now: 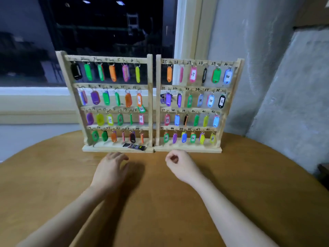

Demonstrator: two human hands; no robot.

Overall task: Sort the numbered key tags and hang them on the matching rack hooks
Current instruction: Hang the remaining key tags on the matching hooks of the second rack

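Two wooden key racks stand side by side on the round table: the left rack (pixel 150 104) with hooks numbered up to 24, the right rack (pixel 158 104) with hooks 25 to 48. Coloured numbered key tags hang on nearly every hook, for instance tag 27 (pixel 193 74), tag 30 (pixel 227 76) and tag 36 (pixel 221 101). A green tag (pixel 141 109) hangs crooked near hook 18. My left hand (pixel 111 168) hovers low over the table before the left rack, fingers loosely bent, holding nothing. My right hand (pixel 179 164) is curled into a loose fist with nothing visible in it.
A small black packet (pixel 134 146) lies on the left rack's base. The wooden table (pixel 53 184) reaches to a window sill behind and a rough grey wall (pixel 284 86) at the right. A dark object (pixel 324 170) sits at the table's right edge.
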